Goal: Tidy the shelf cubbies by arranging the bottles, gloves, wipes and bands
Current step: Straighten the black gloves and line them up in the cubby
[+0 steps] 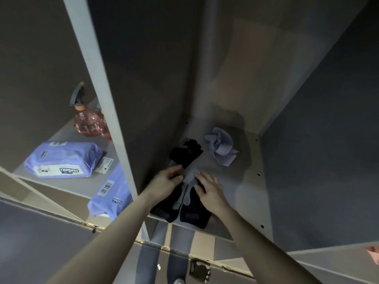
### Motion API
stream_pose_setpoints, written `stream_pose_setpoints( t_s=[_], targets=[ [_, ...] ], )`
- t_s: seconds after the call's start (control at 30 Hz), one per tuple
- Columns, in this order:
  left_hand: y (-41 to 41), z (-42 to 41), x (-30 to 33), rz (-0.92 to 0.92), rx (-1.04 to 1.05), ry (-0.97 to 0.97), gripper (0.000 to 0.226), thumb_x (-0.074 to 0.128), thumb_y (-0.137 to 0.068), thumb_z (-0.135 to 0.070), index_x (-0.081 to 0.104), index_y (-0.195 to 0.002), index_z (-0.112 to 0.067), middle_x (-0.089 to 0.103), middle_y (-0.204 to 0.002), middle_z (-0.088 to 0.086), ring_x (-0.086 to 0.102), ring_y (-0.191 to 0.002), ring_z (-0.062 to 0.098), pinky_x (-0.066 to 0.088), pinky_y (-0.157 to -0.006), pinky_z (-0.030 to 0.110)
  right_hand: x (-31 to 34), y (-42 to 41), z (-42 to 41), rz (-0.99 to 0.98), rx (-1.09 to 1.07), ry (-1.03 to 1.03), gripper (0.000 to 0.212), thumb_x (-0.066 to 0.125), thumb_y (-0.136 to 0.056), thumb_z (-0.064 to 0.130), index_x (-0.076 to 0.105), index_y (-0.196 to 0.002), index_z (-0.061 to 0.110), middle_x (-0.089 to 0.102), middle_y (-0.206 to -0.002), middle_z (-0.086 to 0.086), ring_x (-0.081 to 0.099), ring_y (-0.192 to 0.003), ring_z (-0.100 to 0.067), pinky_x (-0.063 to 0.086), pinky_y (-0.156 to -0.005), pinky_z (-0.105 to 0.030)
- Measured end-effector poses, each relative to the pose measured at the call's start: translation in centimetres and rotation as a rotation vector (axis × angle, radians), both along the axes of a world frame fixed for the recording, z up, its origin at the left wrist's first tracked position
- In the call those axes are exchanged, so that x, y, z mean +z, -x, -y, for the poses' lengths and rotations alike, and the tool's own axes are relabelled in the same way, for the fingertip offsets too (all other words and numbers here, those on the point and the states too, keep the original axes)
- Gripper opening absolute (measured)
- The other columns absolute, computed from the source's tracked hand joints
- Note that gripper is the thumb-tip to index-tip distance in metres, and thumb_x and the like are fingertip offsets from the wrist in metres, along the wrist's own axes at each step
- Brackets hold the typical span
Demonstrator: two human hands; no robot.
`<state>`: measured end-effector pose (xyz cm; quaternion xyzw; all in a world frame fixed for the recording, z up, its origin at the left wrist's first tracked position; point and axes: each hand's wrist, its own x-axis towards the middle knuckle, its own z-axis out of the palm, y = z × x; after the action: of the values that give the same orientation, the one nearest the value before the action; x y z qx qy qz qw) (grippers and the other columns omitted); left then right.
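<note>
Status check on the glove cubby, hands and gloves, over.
Left hand pinching black glove. Right hand flat on second glove. Lilac band behind, clear.

2 hands (168,184) (209,190) on dark gloves (184,206) — cubby.

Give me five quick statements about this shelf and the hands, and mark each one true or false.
1. Both hands are in the right cubby. True: the left hand and right hand are on the dark gloves.
2. The spray bottle lies on its side. False: it stands upright.
3. The wipes packs are in the left cubby. True.
4. The purple band is in the left hand. False: it lies on the cubby floor, apart from both hands.
5. The bottle shares a cubby with the gloves. False: it stands in the left cubby with the wipes.
</note>
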<state>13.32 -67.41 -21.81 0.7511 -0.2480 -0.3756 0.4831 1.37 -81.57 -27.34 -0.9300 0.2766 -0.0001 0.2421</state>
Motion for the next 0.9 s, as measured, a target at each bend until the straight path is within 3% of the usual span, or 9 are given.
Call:
stream_pose_setpoints(
  t_s=[0.13, 0.23, 0.33, 0.43, 0.6, 0.67, 0.73, 0.8, 0.9],
  targets=[
    [0.3, 0.4, 0.5, -0.244, 0.26, 0.135, 0.047, 0.056, -0.094, -0.011, 0.045, -0.139, -0.02, 0.054, -0.131, -0.004, 0.052, -0.114, 0.009, 0.037, -0.097, 0.02, -0.6, -3.7, 1.8, -0.038, 0.137, -0.166, 0.049, 0.043, -0.101, 0.021, 0.03, -0.148, 0.025, 0.016, -0.159, -0.003, 0.013, -0.147, -0.022, 0.014, -0.116, -0.03],
    [0.2, 1.0, 1.2, -0.32, 0.367, 0.182, 0.043, 0.052, -0.097, -0.017, 0.043, -0.138, -0.028, 0.052, -0.122, -0.009, 0.049, -0.111, 0.007, 0.035, -0.095, 0.019, -1.3, -6.7, 2.4, -0.149, 0.181, -0.196, 0.05, 0.04, -0.101, 0.027, 0.027, -0.149, 0.032, 0.0, -0.161, -0.002, 0.003, -0.148, -0.026, 0.011, -0.119, -0.035],
    [-0.7, 1.5, 1.2, -0.324, 0.456, 0.165, 0.04, 0.05, -0.098, -0.022, 0.046, -0.138, -0.023, 0.051, -0.134, -0.005, 0.048, -0.123, 0.011, 0.031, -0.109, 0.023, -1.8, -8.9, 2.8, -0.277, 0.199, -0.2, 0.047, 0.035, -0.101, 0.034, 0.026, -0.147, 0.041, -0.011, -0.161, 0.0, -0.003, -0.147, -0.031, 0.01, -0.12, -0.04],
    [-1.1, 1.6, 1.4, -0.285, 0.463, 0.106, 0.041, 0.05, -0.098, -0.027, 0.047, -0.139, -0.024, 0.048, -0.141, -0.005, 0.041, -0.133, 0.012, 0.025, -0.116, 0.028, -2.2, -9.4, 2.8, -0.435, 0.277, -0.034, 0.047, 0.026, -0.102, 0.04, 0.021, -0.148, 0.042, -0.01, -0.161, 0.001, -0.006, -0.147, -0.03, 0.005, -0.117, -0.044],
    [-1.2, 2.0, 1.3, -0.27, 0.464, 0.08, 0.04, 0.049, -0.098, -0.023, 0.048, -0.138, -0.018, 0.047, -0.142, -0.001, 0.04, -0.134, 0.013, 0.022, -0.11, 0.017, -2.1, -9.3, 2.9, -0.419, 0.216, 0.069, 0.046, 0.02, -0.102, 0.036, 0.024, -0.149, 0.033, 0.012, -0.159, 0.002, 0.009, -0.145, -0.027, 0.009, -0.115, -0.045],
    [-1.5, 2.4, 1.2, -0.294, 0.493, 0.061, 0.038, 0.05, -0.098, -0.02, 0.05, -0.136, -0.013, 0.048, -0.142, 0.001, 0.043, -0.132, 0.016, 0.027, -0.109, 0.02, -1.5, -8.9, 2.7, -0.295, 0.128, -0.053, 0.047, 0.021, -0.101, 0.04, 0.036, -0.144, 0.029, 0.028, -0.154, 0.001, 0.021, -0.143, -0.026, 0.016, -0.116, -0.043],
    [-1.5, 2.7, 1.4, -0.318, 0.493, 0.022, 0.036, 0.048, -0.099, -0.022, 0.052, -0.133, -0.012, 0.052, -0.139, 0.006, 0.048, -0.128, 0.021, 0.034, -0.108, 0.03, -0.3, -8.0, 2.4, 0.064, -0.05, -0.226, 0.045, 0.033, -0.096, 0.044, 0.06, -0.125, 0.022, 0.057, -0.133, -0.005, 0.047, -0.128, -0.028, 0.036, -0.107, -0.043],
    [-1.2, 3.0, 2.1, -0.36, 0.477, -0.016, 0.033, 0.045, -0.1, -0.026, 0.053, -0.129, -0.013, 0.058, -0.126, 0.008, 0.055, -0.115, 0.024, 0.042, -0.096, 0.033, 1.4, -6.8, 2.1, 0.469, -0.255, -0.382, 0.012, 0.056, -0.093, 0.023, 0.068, -0.094, 0.026, 0.069, -0.101, -0.001, 0.063, -0.102, -0.024, 0.049, -0.089, -0.032],
    [0.4, 3.0, 3.8, -0.586, 0.415, 0.053, 0.034, 0.042, -0.1, -0.036, 0.052, -0.124, -0.015, 0.059, -0.11, 0.007, 0.06, -0.096, 0.022, 0.053, -0.077, 0.036, 5.8, -5.2, 0.7, 0.764, -0.383, -0.571, 0.025, 0.061, -0.088, -0.003, 0.061, -0.089, 0.023, 0.065, -0.094, 0.005, 0.062, -0.094, -0.017, 0.046, -0.075, -0.009]
  ],
)
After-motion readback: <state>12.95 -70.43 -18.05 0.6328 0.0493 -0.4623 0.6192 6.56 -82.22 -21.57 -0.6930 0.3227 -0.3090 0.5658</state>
